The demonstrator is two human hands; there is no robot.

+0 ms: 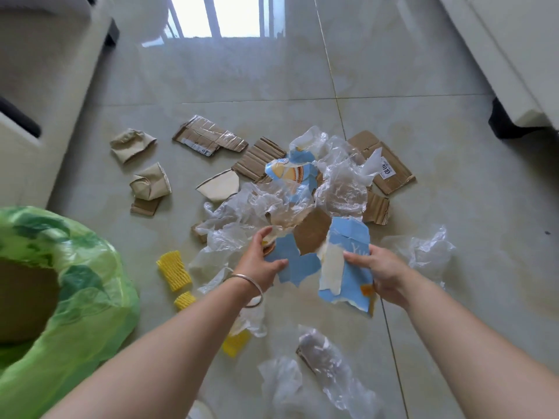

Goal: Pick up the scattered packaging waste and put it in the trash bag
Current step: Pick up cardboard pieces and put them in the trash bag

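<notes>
Packaging waste lies scattered over the tiled floor. My left hand (262, 259) grips a torn blue cardboard piece (298, 264) together with a fold of clear plastic film (242, 213). My right hand (379, 272) holds a second torn blue-and-white cardboard piece (348, 267). Both pieces are lifted slightly above the pile. The green trash bag (75, 282) stands open at the lower left, with brown cardboard showing inside it. Brown corrugated cardboard scraps (208, 136) and crushed paper cups (149, 184) lie further back.
Yellow foam net sleeves (174, 270) lie between the bag and my left arm. Crumpled clear bags (335, 367) lie near my feet and at the right (423, 252). White sofas stand at the left (39, 86) and right (514, 55).
</notes>
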